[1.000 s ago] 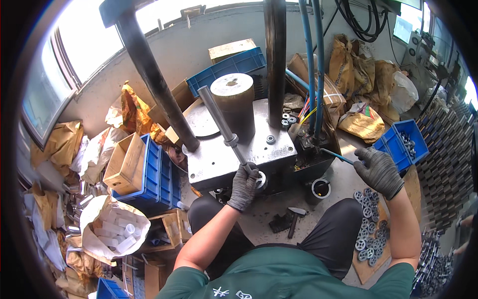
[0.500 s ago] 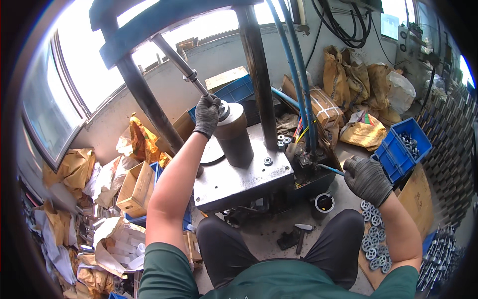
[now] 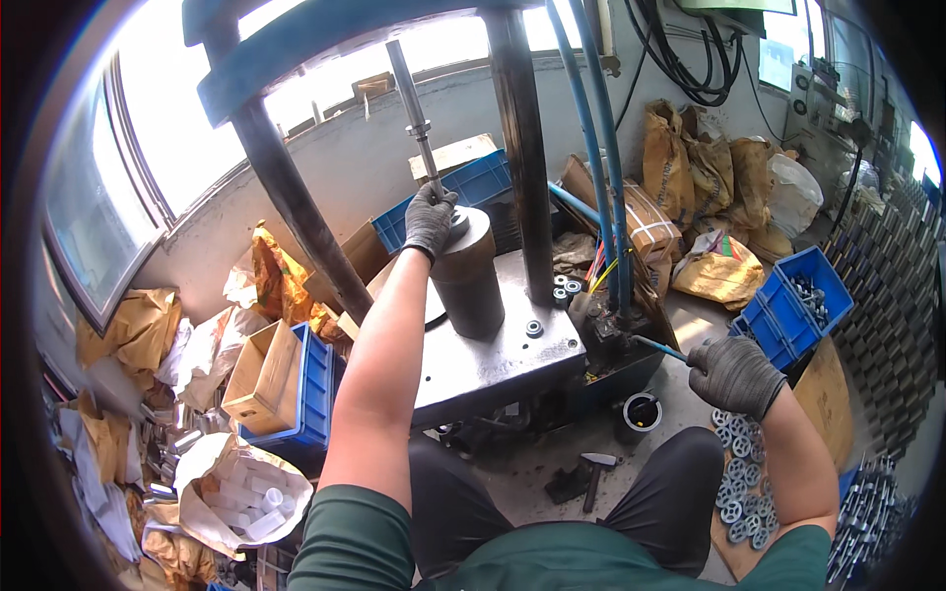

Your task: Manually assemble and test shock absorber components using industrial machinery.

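Note:
My left hand (image 3: pixel 431 222), in a dark grey glove, is closed around the lower end of a stepped metal shaft (image 3: pixel 407 89). The shaft leans slightly left, with a collar partway down. Below that hand a thick steel cylinder (image 3: pixel 468 281) stands on the press's metal table (image 3: pixel 473 369); a ring sits on its top, partly hidden by my fingers. Whether the shaft's end sits inside the ring cannot be seen. On the right, my gloved right hand (image 3: pixel 737 376) is wrapped around the end of a thin blue lever (image 3: pixel 658 347) coming from the press's side.
Dark press columns (image 3: pixel 520 158) rise from the table under a blue crossbeam (image 3: pixel 355 49). Small bearings (image 3: pixel 566 289) lie at the table's right edge. A hammer (image 3: pixel 593 481) and a small pot (image 3: pixel 641 414) are on the floor. Spoked metal wheels (image 3: pixel 741 483) lie on a board at right.
The shaft has swung from a strong leftward tilt to nearly upright, its top moving right, with my left hand still on it. My right hand and the lever's end are slightly lower.

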`<action>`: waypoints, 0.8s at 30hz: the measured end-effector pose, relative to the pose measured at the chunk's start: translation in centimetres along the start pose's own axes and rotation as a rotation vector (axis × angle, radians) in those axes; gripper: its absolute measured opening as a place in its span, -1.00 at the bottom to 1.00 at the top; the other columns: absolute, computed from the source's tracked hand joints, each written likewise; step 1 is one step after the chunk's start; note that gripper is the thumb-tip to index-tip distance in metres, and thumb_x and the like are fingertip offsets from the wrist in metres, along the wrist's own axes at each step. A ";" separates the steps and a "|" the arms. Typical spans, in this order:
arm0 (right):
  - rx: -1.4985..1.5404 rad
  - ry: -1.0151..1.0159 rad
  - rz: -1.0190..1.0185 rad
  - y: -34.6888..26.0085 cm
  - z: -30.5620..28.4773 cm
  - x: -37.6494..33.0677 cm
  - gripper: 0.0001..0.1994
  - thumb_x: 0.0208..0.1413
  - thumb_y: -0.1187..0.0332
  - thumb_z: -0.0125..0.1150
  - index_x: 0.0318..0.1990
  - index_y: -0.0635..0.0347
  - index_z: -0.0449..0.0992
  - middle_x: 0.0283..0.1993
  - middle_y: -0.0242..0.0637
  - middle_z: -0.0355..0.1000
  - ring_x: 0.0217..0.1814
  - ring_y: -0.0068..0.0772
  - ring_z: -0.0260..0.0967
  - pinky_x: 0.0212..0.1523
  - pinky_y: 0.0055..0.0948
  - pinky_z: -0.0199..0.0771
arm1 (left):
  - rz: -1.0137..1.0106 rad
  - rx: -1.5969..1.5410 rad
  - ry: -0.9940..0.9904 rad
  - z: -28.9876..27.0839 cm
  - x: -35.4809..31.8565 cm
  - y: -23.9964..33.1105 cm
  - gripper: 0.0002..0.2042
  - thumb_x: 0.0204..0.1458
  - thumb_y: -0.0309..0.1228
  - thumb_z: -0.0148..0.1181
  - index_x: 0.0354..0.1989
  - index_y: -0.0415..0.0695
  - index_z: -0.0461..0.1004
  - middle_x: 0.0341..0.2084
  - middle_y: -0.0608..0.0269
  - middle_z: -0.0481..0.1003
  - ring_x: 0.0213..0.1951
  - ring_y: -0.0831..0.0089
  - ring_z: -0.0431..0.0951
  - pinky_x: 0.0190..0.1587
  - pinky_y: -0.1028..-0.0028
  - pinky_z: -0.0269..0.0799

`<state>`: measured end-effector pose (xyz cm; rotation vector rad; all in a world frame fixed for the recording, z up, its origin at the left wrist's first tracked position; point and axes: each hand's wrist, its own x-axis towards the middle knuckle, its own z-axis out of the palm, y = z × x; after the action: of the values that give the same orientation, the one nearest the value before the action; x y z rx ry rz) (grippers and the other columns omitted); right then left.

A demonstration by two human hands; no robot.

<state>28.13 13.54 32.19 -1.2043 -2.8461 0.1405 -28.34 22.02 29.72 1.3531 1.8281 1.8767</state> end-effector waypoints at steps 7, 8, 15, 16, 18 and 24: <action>-0.029 -0.120 -0.094 1.2 0.9 -0.5 -0.63 0.12 0.23 0.06 -0.08 0.18 0.70 -0.16 0.01 0.64 -0.11 0.07 0.60 0.02 -0.04 0.60 | 0.009 0.003 0.007 0.9 -1.0 1.4 -0.89 0.23 -0.44 0.34 -0.18 -0.18 0.56 -0.39 0.24 0.62 -0.38 0.55 0.57 -0.27 0.45 0.56; -0.020 -0.111 -0.115 1.2 1.1 -0.6 -0.64 0.12 0.24 0.06 -0.08 0.19 0.70 -0.15 0.00 0.64 -0.10 0.07 0.60 0.03 -0.05 0.60 | 0.008 0.002 0.010 0.7 -1.0 1.3 -0.89 0.23 -0.44 0.34 -0.18 -0.18 0.56 -0.39 0.24 0.62 -0.38 0.55 0.57 -0.27 0.45 0.56; 0.095 -0.080 0.007 0.9 3.4 -4.0 -0.65 0.05 0.23 0.15 -0.11 0.20 0.70 -0.27 0.03 0.63 -0.18 0.12 0.61 -0.03 -0.03 0.61 | 0.112 0.058 0.177 0.9 -1.6 4.3 -0.69 0.28 -0.17 0.28 -0.02 -0.16 0.55 -0.31 0.16 0.63 -0.30 0.44 0.60 -0.16 0.38 0.56; 0.094 -0.070 -0.004 0.8 3.7 -3.8 -0.65 0.05 0.23 0.15 -0.11 0.20 0.70 -0.27 0.03 0.63 -0.18 0.12 0.61 -0.03 -0.03 0.61 | 0.159 -0.063 0.272 0.1 -0.7 4.4 -0.62 0.28 -0.10 0.26 0.04 -0.17 0.53 -0.26 0.14 0.63 -0.27 0.42 0.61 -0.13 0.37 0.55; 0.148 -0.044 -0.032 0.6 3.7 -3.7 -0.65 0.05 0.24 0.14 -0.11 0.20 0.70 -0.26 0.04 0.63 -0.18 0.13 0.61 -0.04 -0.03 0.62 | 0.249 -0.265 0.214 -1.6 2.4 6.2 -0.57 0.29 -0.12 0.22 0.14 -0.21 0.44 -0.25 0.18 0.56 -0.19 0.38 0.59 -0.10 0.36 0.55; 0.178 -0.024 0.010 0.3 3.4 -4.1 -0.65 0.06 0.22 0.14 -0.11 0.21 0.70 -0.24 0.05 0.63 -0.17 0.14 0.61 -0.04 -0.04 0.61 | 0.089 -0.461 0.181 1.4 3.5 13.9 -0.75 0.30 -0.29 0.13 0.00 -0.18 0.46 -0.40 0.23 0.52 -0.39 0.45 0.59 -0.28 0.40 0.56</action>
<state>30.90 10.57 28.72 -1.1885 -2.7771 0.4014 -23.20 22.32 43.21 1.1454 1.2951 2.3440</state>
